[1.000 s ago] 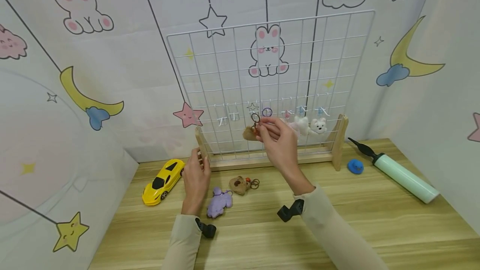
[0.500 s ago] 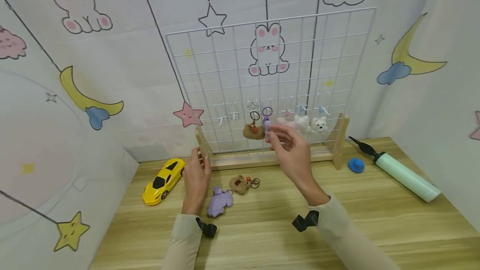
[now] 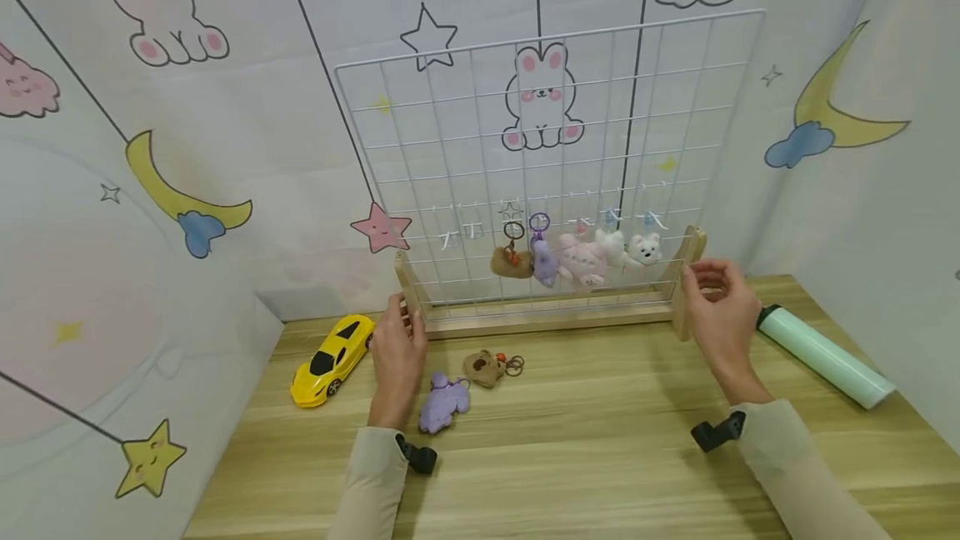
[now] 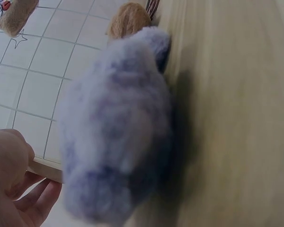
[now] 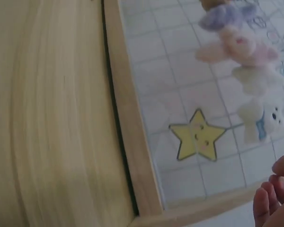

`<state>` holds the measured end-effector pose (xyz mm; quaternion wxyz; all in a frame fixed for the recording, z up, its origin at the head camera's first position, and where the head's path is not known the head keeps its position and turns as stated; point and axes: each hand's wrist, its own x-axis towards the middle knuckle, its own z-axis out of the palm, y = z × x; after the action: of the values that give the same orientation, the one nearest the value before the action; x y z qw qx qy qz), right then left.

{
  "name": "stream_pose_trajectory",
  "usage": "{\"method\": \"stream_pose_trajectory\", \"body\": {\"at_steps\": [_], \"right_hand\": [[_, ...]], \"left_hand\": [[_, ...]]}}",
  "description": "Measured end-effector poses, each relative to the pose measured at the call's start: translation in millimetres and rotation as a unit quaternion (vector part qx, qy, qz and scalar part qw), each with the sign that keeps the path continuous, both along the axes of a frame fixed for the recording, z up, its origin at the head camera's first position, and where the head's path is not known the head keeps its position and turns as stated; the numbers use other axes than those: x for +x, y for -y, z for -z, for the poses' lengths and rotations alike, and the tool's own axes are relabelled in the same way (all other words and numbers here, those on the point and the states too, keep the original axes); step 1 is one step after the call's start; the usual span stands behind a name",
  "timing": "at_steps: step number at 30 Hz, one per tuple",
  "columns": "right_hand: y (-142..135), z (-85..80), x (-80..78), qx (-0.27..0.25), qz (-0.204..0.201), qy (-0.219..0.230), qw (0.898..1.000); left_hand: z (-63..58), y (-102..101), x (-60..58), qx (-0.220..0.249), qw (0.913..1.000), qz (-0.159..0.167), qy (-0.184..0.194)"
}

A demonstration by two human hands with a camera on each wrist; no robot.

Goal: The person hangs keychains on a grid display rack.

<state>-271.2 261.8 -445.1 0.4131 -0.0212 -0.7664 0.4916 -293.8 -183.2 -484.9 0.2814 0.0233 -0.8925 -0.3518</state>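
Note:
A white wire grid (image 3: 551,165) stands upright in a wooden stand (image 3: 547,320). My left hand (image 3: 397,348) grips the left post of the stand; in the left wrist view its fingers curl round the wood. At the right post is my right hand (image 3: 723,319), its thumb and bent fingertips on either side of the wood. On the grid hang a brown plush keychain (image 3: 512,262), a purple plush keychain (image 3: 545,263), a pink plush (image 3: 583,258) and white plush bears (image 3: 643,250).
Before the stand lie a purple plush keychain (image 3: 444,402) and a brown bear keychain (image 3: 485,367). A yellow toy car (image 3: 332,361) sits left of my left hand. A pale green tube-shaped pump (image 3: 825,357) lies at the right. Bare hooks (image 3: 472,230) hang on the grid's left.
My right hand has let go of the purple keychain, which now hangs beside the brown one, and has moved right to the stand's right post. My left hand has stayed at the left post.

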Motion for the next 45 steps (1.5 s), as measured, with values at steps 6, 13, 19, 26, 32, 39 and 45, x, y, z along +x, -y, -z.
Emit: {"method": "stream_pose_trajectory", "body": {"at_steps": [6, 13, 19, 26, 32, 39, 45], "right_hand": [[-31, 15.1, -4.3, 0.016, -0.011, 0.095, 0.995], [-37, 24.3, -13.6, 0.033, -0.052, 0.16, 0.985], [-29, 25.2, -18.4, 0.033, -0.025, 0.144, 0.989], [-28, 29.4, -15.7, 0.043, -0.014, 0.126, 0.991], [-28, 26.3, -16.3, 0.07, -0.032, 0.123, 0.989], [-33, 17.6, -17.8, 0.11, -0.035, 0.131, 0.985], [-36, 18.0, -13.9, 0.11, -0.042, 0.145, 0.982]], "left_hand": [[0.6, 2, 1.6, 0.001, 0.9999, -0.004, 0.014], [-2.6, 1, 1.8, 0.01, 0.9998, 0.004, 0.019], [-0.9, 1, 3.2, 0.032, 0.9989, 0.014, 0.031], [-2.1, 6, 8.4, 0.062, 0.9971, 0.016, 0.041], [-7.8, 10, 35.3, 0.029, 0.9901, 0.07, 0.119], [-15.7, -2, 59.4, -0.063, 0.9513, 0.208, 0.219], [-17.7, -16, 58.9, -0.114, 0.942, 0.208, 0.237]]}}
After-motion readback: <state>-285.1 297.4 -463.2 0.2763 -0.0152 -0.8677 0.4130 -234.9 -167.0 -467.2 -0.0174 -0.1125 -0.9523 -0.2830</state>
